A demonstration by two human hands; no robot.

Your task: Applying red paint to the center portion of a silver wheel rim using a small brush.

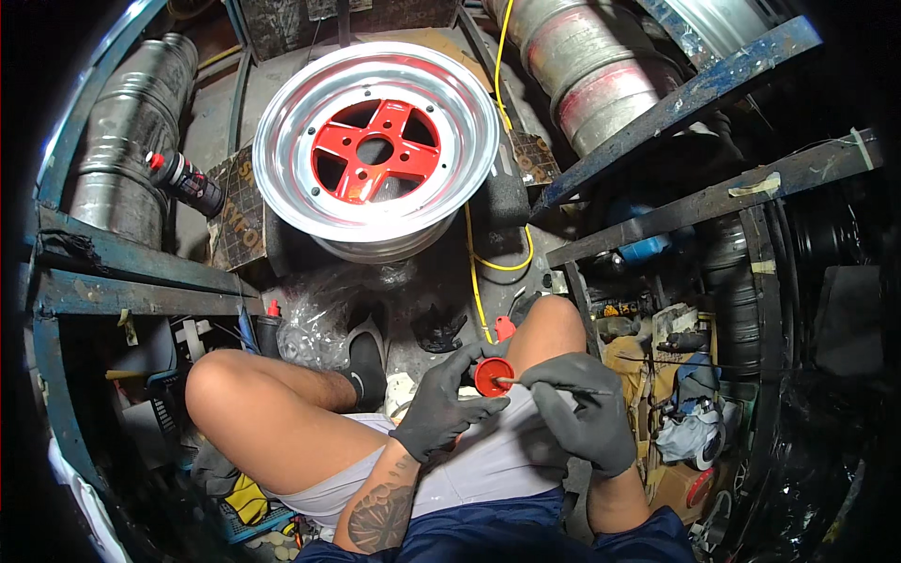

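My left hand [449, 402], in a dark grey glove, is closed around a small round cup [481, 388] above my lap. Its open top faces up, and its inside is bright red. My right hand [587, 408], gloved alike, pinches a thin paintbrush [507, 382] whose tip reaches into the cup. The bristles are too small to make out. Beyond my knees, a wheel rim [375, 150] lies face up on a raised support, its wide lip polished silver and its spoked centre glossy red.
A dark bottle with a red cap [188, 181] stands left of the rim. Silver barrels [122, 141] and blue metal frames [676, 113] flank both sides. A yellow hose [477, 272] runs along the floor. Crumpled clear plastic [314, 324] lies near my foot; cluttered shelves [690, 413] stand at right.
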